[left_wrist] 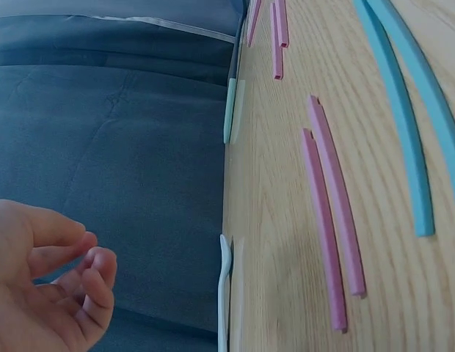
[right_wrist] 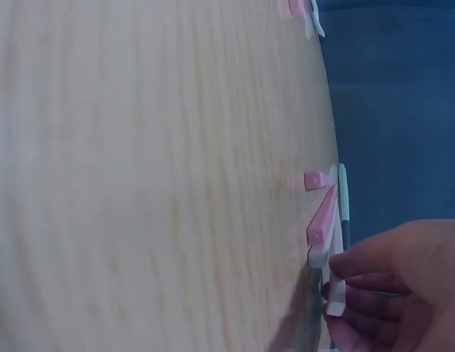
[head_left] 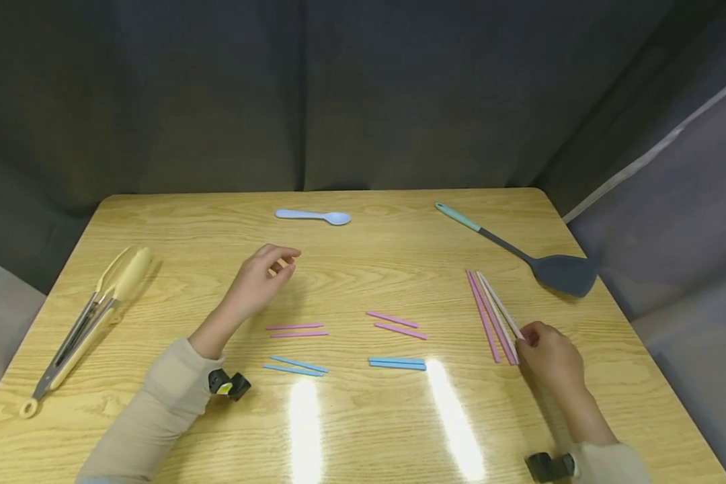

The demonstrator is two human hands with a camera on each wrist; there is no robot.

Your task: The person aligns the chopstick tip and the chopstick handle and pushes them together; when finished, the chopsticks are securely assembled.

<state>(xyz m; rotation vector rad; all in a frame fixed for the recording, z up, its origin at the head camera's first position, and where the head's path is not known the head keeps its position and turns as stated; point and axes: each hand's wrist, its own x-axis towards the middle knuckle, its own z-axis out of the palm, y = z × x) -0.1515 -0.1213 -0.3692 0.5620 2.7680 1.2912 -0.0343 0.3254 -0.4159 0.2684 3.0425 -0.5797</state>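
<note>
At the right side of the table, my right hand [head_left: 552,357] pinches the near end of a white chopstick [right_wrist: 335,297] between thumb and fingers. That chopstick lies slanted beside another white chopstick [right_wrist: 318,257] and two pink chopsticks [head_left: 482,316], their far ends close together. My left hand [head_left: 259,279] hovers above the table left of the middle, fingers loosely bent and holding nothing. Nearest below it lies a pair of short-looking pink chopsticks [head_left: 299,334], with a pair of blue chopsticks [head_left: 293,370] in front of them.
Another pink pair [head_left: 400,331] and a blue pair [head_left: 396,366] lie mid-table. A light blue spoon [head_left: 305,214] rests near the back edge. Yellow tongs [head_left: 85,329] lie far left; a turner [head_left: 562,273] with dark blade lies back right. Dark curtains [head_left: 314,94] hang behind.
</note>
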